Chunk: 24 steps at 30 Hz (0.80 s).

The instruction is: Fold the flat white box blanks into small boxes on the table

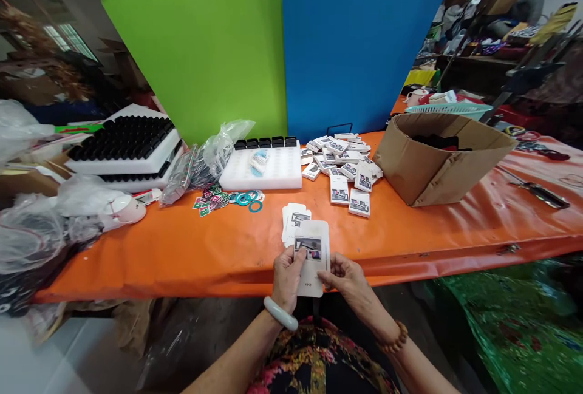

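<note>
A flat white printed carton (311, 272) with a dark picture on its face is held up over the front edge of the orange table. My left hand (288, 275) grips its left side, thumb on the picture. At its right edge, my right hand (347, 278) pinches the carton between thumb and fingers. Just behind lies a small stack of similar flat cartons (294, 217), partly hidden by the held one. Further back to the right, a pile of folded small white boxes (339, 190) rests on the table.
A cardboard box (410, 169) stands at right, a screwdriver (544, 193) beyond it. A white foam tray (273, 169) with black pieces sits at the back, near teal rings (246, 198) and stickers (209, 200). More foam trays (122, 163) stand left. Green and blue panels (355, 48) rise behind.
</note>
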{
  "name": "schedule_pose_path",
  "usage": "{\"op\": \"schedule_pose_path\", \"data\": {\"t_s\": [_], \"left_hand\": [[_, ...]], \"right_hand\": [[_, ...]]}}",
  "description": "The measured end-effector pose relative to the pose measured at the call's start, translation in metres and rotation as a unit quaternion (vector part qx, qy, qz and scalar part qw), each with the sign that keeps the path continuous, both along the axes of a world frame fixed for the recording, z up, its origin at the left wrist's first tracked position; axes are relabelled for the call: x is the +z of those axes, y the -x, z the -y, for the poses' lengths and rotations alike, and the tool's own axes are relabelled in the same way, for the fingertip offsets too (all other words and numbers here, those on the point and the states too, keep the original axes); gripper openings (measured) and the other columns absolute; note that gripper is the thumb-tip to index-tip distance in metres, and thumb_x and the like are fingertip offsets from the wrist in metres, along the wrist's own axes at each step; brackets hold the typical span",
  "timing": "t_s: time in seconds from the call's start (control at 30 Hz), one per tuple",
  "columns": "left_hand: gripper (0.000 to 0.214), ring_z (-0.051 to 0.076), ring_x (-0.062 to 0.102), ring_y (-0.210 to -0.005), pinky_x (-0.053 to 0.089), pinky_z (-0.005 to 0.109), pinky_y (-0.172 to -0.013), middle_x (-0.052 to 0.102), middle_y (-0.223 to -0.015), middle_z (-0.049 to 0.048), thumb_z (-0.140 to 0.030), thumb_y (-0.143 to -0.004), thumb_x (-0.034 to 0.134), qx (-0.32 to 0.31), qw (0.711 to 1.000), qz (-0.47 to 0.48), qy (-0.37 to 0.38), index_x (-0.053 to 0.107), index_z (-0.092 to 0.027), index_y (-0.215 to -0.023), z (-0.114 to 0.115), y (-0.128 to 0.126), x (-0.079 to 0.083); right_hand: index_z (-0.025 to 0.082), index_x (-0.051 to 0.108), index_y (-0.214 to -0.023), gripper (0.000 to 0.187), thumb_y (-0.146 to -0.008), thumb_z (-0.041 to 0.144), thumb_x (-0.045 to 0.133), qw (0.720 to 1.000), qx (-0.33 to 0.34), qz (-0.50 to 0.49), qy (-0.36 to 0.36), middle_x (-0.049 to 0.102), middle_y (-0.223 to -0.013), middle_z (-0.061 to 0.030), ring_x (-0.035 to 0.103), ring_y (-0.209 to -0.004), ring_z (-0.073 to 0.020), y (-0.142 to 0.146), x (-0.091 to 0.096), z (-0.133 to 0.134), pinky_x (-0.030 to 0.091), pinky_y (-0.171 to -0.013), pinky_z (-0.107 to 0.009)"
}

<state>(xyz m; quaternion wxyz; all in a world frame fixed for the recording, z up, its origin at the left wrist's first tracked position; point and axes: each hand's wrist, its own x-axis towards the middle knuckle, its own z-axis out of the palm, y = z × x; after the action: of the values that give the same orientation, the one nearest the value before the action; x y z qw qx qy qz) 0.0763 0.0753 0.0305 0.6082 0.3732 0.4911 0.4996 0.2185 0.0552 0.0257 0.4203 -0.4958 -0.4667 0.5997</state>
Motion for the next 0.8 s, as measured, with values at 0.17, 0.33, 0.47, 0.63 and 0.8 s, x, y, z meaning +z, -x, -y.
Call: {"op": "schedule_pose_path", "data": {"t_s": [0.17,0.33,0.47,0.63,0.8], "left_hand": [[0.041,0.015,0.061,-0.074,0.049,0.024,-0.067,0.068,-0.085,0.0028,-0.033,-0.075,0.063,-0.034,0.999,-0.018,-0.030,0.057,-0.015,-0.111,0.009,0.001,0.001],[0.049,0.015,0.063,-0.082,0.050,0.026,-0.076,0.067,-0.103,0.0033,-0.024,-0.076,0.060,-0.092,0.986,-0.117,-0.071,0.051,-0.021,-0.124,0.028,0.012,-0.009],[0.041,0.015,0.061,-0.075,0.049,0.025,-0.071,0.068,-0.097,0.0035,-0.022,-0.073,0.062,-0.172,0.970,-0.161,-0.058,0.059,-0.019,-0.114,0.043,0.021,-0.021],[0.029,0.014,0.056,-0.066,0.044,0.023,-0.063,0.067,-0.075,0.0026,-0.025,-0.070,0.066,-0.236,0.958,-0.160,-0.009,0.065,-0.014,-0.096,0.050,0.026,-0.025],[0.023,0.012,0.048,-0.057,0.037,0.023,-0.056,0.057,-0.058,0.0000,-0.033,-0.077,0.059,-0.240,0.942,-0.234,-0.021,0.064,-0.012,-0.067,0.050,0.025,-0.018]], "right_hand": [[0.018,0.058,-0.081,0.030,-0.068,0.042,0.069,1.000,-0.012,0.019,-0.006,0.058,-0.060,0.0022,0.054,-0.055,-0.0130,-0.008,-0.019,0.012,0.046,-0.055,-0.025],[0.022,0.046,-0.126,0.057,-0.074,0.038,0.064,0.983,-0.089,0.128,-0.098,0.065,-0.101,-0.0067,0.061,-0.072,-0.0163,-0.012,-0.025,0.030,0.052,-0.069,-0.030],[0.021,0.058,-0.114,0.047,-0.073,0.044,0.065,0.989,-0.082,0.109,-0.058,0.066,-0.082,-0.0040,0.061,-0.070,-0.0184,-0.010,-0.035,0.046,0.052,-0.067,-0.030],[0.019,0.063,-0.103,0.045,-0.070,0.049,0.068,0.998,-0.052,0.011,0.027,0.067,-0.086,-0.0057,0.062,-0.075,-0.0197,-0.008,-0.046,0.064,0.050,-0.067,-0.029],[0.017,0.066,-0.075,0.030,-0.077,0.047,0.060,0.994,-0.015,0.109,-0.017,0.059,-0.071,-0.0020,0.055,-0.065,-0.0150,-0.007,-0.030,0.072,0.044,-0.060,-0.024]]}}
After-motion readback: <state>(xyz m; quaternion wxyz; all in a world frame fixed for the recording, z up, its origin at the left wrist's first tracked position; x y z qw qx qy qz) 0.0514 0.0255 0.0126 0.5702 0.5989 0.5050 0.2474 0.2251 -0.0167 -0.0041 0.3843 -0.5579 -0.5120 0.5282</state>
